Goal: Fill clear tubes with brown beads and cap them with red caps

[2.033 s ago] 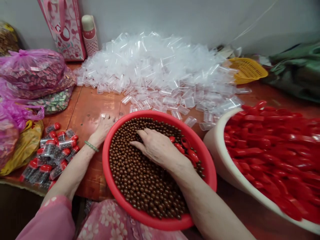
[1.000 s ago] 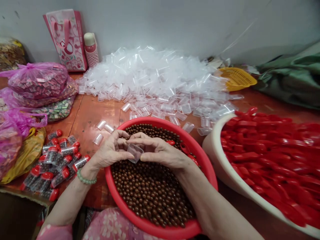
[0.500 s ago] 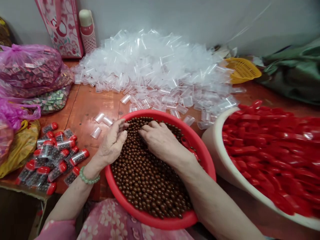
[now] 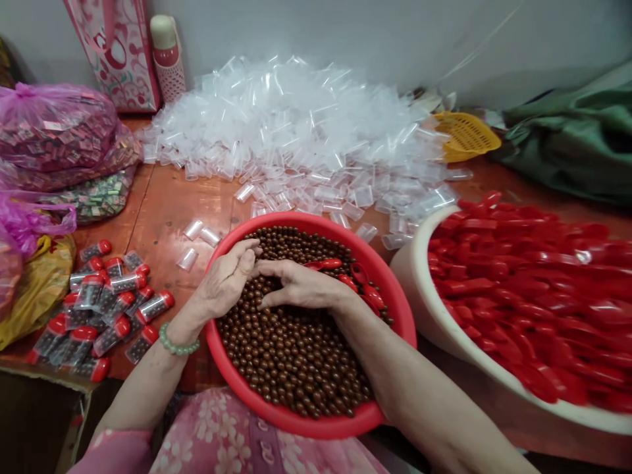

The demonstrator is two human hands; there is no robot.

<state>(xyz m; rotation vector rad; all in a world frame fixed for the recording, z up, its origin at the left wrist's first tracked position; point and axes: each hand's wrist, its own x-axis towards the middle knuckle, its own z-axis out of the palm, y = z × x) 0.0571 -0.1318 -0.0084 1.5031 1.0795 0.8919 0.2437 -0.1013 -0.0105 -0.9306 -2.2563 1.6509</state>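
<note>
A red basin (image 4: pixel 409 322) in front of me holds brown round balls (image 4: pixel 296 355), with several red plastic pieces (image 4: pixel 372 296) lying on them at the right. My left hand (image 4: pixel 230 273), a green bead bracelet on its wrist, is over the basin's left rim with fingers curled and thumb close against them; whatever it may hold is hidden. Just above the balls, my right hand (image 4: pixel 296 284) reaches leftward, thumb apart from its stretched fingers, the fingertips at my left hand. No object shows in it.
Clear plastic tubes (image 4: pixel 296 125) are heaped behind the basin. Filled red-capped tubes (image 4: pixel 113 303) lie at left, near purple bags (image 4: pixel 54 138). A white tub (image 4: pixel 419 263) of red pieces stands right. A yellow basket (image 4: pixel 467 135) and a bottle (image 4: pixel 168 59) are farther back.
My right hand has come up out of the balls and moved left to my left hand, its thumb now apart. More red pieces show in the basin. The view has shifted slightly.
</note>
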